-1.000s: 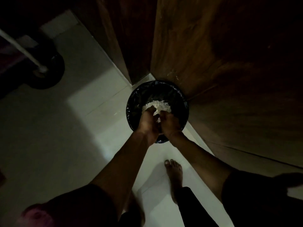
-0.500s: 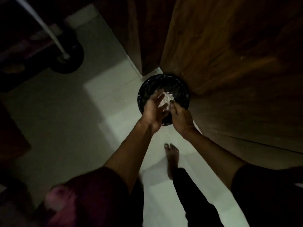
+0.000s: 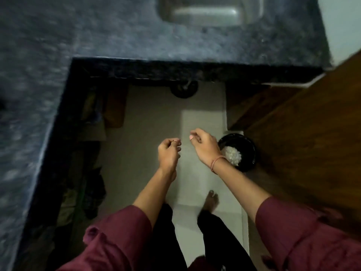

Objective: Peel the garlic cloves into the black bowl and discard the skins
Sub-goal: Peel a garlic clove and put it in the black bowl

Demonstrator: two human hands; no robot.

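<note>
A black-lined bin (image 3: 252, 151) stands on the floor at the right, beside the wooden door. A heap of white garlic skins (image 3: 232, 155) lies inside it. My left hand (image 3: 169, 152) hangs over the floor to the left of the bin, fingers loosely curled, with nothing visible in it. My right hand (image 3: 205, 145) is just left of the bin's rim and partly covers it, fingers loosely curled and holding nothing that I can see. A thin band circles the right wrist. No black bowl or garlic cloves are in view.
A dark speckled L-shaped counter (image 3: 117, 36) runs along the top and left, with a steel sink (image 3: 211, 12) at the top. A wooden door (image 3: 312, 133) fills the right. Dark cloths (image 3: 91, 173) hang under the left counter. A black round object (image 3: 184, 90) sits on the floor.
Both hands have let the skins fall into the bin and lifted away to its left. The view has risen and now takes in the counter and sink.
</note>
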